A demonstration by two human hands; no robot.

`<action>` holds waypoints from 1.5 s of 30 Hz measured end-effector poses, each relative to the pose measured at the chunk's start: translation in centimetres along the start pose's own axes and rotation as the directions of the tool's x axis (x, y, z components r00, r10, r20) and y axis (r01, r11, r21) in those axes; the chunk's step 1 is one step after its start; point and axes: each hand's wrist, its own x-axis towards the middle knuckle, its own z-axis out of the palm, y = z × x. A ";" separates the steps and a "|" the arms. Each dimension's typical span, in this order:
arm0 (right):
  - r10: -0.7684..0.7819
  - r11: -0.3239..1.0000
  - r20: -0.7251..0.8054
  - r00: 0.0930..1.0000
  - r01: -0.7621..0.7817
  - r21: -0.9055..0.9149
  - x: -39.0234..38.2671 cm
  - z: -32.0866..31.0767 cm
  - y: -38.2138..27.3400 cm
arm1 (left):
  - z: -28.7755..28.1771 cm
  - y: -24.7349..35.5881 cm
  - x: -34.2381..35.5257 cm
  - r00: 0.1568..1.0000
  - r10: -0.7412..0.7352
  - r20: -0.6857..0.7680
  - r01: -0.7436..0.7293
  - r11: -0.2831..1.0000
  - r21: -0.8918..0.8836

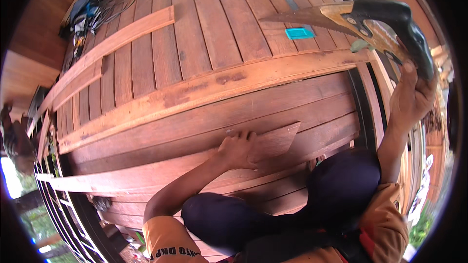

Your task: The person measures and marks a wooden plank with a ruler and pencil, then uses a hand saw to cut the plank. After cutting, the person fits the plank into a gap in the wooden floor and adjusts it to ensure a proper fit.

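My left hand (238, 150) grips a long reddish-brown wooden board (280, 142) near its angled right end, with fingers curled over the top edge. The board runs leftward in front of my knees. Raised at the right, my right hand (414, 96) is closed around the lower part of a handsaw's black handle. The handsaw (336, 15) has a brown, rusty-looking toothed blade whose tip points left, apart from the board. Part of the right hand's grip is hidden behind the handle.
Beyond the board lies a plank deck with a lighter edge beam (195, 90). On it are a teal rectangular item (300, 33), loose planks (112, 44), and a blue-and-black tool (87, 12) with cables. A dark post (364, 102) stands right. Another person (17, 139) is at the far left.
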 end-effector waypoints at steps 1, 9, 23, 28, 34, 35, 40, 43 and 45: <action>-0.003 1.000 -0.006 1.000 0.003 -0.013 0.2 -0.8 -1.1 | -0.1 -0.8 0.9 0.998 0.004 0.068 -0.001 0.999 -0.039; 0.160 0.981 -0.130 0.978 -0.173 -0.088 0.6 -6.7 -11.1 | -13.0 -0.7 -0.3 0.991 -0.100 -0.086 0.108 0.990 0.091; 0.967 0.142 -0.006 0.254 -0.523 0.840 -11.8 -8.1 -19.3 | -13.9 0.3 -4.8 0.885 -0.213 -0.415 0.188 0.977 -0.100; 0.905 0.164 0.021 0.425 -0.393 0.905 -11.9 -6.7 -19.1 | -14.7 -2.5 -3.4 0.898 -0.324 -0.298 0.315 0.946 -0.078; 0.848 0.079 0.335 0.412 -0.722 0.688 -13.9 -7.7 -18.1 | -14.0 -2.7 -2.9 0.872 -0.357 -0.334 0.346 0.933 -0.093; 0.867 -0.036 0.381 0.322 -0.722 0.691 -14.8 -7.8 -17.9 | -13.9 -2.6 -3.0 0.872 -0.356 -0.335 0.343 0.934 -0.099; 0.906 0.179 0.243 0.345 -0.835 0.520 -18.6 -7.7 -18.2 | -12.7 0.8 -3.4 0.795 -0.340 -0.502 0.396 0.918 0.005; 0.859 0.367 0.176 0.481 -0.817 0.445 -19.1 -7.5 -18.6 | -12.3 0.5 -3.8 0.686 -0.257 -0.681 0.452 0.884 0.122; 0.774 0.550 0.120 0.622 -0.754 0.360 -18.9 -7.3 -18.9 | -12.6 -2.3 -3.6 0.688 -0.322 -0.650 0.480 0.874 0.075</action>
